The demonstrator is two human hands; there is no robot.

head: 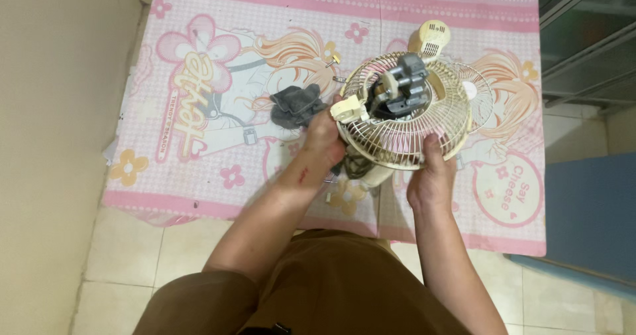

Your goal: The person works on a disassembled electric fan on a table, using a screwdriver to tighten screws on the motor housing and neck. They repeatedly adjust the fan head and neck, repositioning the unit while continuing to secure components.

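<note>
1. A cream wire fan guard [404, 113] was held above the desk [199, 176] by both hands, tilted a little toward the person.
2. The left hand [323, 138] was closed on the left rim of the guard, with its fingers [334, 110] wrapped near a small cream plastic part [349, 110] fixed on the wire.
3. The right hand [430, 176] was gripping the near rim from below, and its thumb was laid over the wires.
4. A grey motor assembly [401, 86] was seen inside the guard, between the two hands and a little beyond them.
5. A grey cloth [296, 104] was lying on the desk just beyond the left fingers, and small screws [331, 60] were seen further away.
6. A cream motor cover [429, 39] was lying well beyond the right hand, and a second wire grille [478, 96] was partly hidden behind the held guard.
7. It was judged that the motor could shift or drop if it was loose inside the guard, because the guard was held only at its rim.
8. The thin wires could also be bent by a strong grip, and the screws could be knocked off the desk by the guard.
</note>
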